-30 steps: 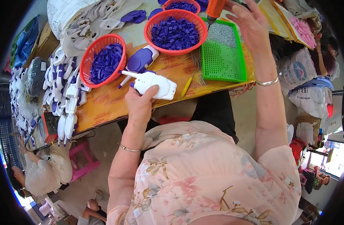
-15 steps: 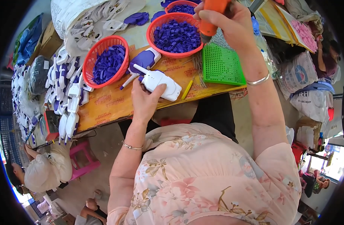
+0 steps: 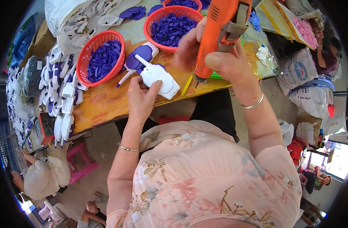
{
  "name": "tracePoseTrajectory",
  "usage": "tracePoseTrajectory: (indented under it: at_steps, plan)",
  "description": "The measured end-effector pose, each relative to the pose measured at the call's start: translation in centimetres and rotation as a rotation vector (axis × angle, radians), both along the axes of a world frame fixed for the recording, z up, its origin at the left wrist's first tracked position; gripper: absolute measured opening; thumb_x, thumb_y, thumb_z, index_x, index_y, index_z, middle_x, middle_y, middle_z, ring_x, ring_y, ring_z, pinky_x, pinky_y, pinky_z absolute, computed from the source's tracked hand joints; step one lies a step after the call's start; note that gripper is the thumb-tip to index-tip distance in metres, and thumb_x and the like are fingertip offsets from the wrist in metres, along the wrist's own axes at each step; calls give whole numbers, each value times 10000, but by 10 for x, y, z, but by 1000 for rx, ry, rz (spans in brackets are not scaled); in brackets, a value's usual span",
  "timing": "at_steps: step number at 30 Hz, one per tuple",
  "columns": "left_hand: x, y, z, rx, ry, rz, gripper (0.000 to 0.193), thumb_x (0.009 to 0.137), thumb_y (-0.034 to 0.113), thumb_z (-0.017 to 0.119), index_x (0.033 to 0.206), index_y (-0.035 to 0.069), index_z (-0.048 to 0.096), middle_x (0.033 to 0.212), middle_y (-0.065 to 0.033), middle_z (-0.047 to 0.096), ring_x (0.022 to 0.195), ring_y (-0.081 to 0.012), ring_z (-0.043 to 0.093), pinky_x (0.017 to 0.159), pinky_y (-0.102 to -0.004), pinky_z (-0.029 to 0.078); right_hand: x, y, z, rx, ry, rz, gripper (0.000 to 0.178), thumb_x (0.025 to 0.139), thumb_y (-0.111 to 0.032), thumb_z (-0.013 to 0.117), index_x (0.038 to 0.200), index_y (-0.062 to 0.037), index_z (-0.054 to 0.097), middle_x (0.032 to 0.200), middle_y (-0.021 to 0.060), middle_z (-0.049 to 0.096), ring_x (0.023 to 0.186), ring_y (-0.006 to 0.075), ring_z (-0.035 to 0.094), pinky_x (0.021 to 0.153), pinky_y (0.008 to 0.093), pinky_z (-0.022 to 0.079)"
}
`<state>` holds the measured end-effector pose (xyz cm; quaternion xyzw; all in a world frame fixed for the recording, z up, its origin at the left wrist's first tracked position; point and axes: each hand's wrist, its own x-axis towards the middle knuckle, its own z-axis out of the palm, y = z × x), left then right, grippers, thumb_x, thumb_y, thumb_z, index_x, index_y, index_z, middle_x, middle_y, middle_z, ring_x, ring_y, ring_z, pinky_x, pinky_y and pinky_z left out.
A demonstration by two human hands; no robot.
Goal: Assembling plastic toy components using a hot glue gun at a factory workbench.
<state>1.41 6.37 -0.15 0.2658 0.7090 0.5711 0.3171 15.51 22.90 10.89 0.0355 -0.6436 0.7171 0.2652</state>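
Note:
My left hand pinches a white plastic housing at the front of the table, thumb on top and fingers along its near side. The housing has small holes and a narrow stem pointing up and left. My right hand is wrapped round an orange electric screwdriver, its dark tip pointing down to the right of the housing and apart from it. The fingers on the far side of the tool are blurred. Another housing, purple and white, lies just behind the held one.
Red baskets hold small purple plastic parts: a left basket and a far basket. A yellow stick lies by the table edge; a green tray is mostly covered by my right hand. Finished-looking white and purple units are piled at left.
My right hand has brought the screwdriver down and nearer, over the green tray. My left hand still holds the white housing. The whole view has shifted slightly.

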Motion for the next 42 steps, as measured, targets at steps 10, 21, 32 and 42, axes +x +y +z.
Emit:
tracePoseTrajectory:
  at_steps: [10, 21, 32, 42]
  plan:
    - [1, 7, 12, -47, -34, 48, 360, 787, 171, 759, 918, -73, 528, 651, -70, 606, 463, -91, 547, 399, -238, 421, -11, -33, -33, 138, -22, -265, 529, 718, -338, 821, 914, -20, 446, 677, 61, 561, 590, 131, 569, 541, 258, 490]
    - [-2, 6, 4, -80, -81, 7, 290, 816, 185, 739, 853, -59, 585, 607, -48, 590, 431, -86, 538, 376, -237, 403, -13, -39, -55, 118, 69, -252, 518, 765, -288, 788, 964, -21, 392, 675, 42, 523, 594, 130, 550, 564, 275, 492]
    - [-4, 7, 5, -92, -87, 1, 291, 815, 179, 740, 862, -66, 589, 600, -48, 589, 424, -88, 544, 361, -233, 411, -11, -46, -58, 116, 80, -279, 464, 760, -226, 770, 964, -19, 409, 691, 49, 561, 616, 118, 563, 581, 266, 491]
    - [-5, 7, 2, -83, -96, -5, 286, 811, 175, 741, 848, -64, 588, 599, -48, 584, 427, -94, 551, 364, -235, 417, -9, -41, -58, 231, 62, -179, 376, 744, -68, 671, 978, -47, 377, 668, 19, 541, 623, 97, 547, 613, 263, 461]
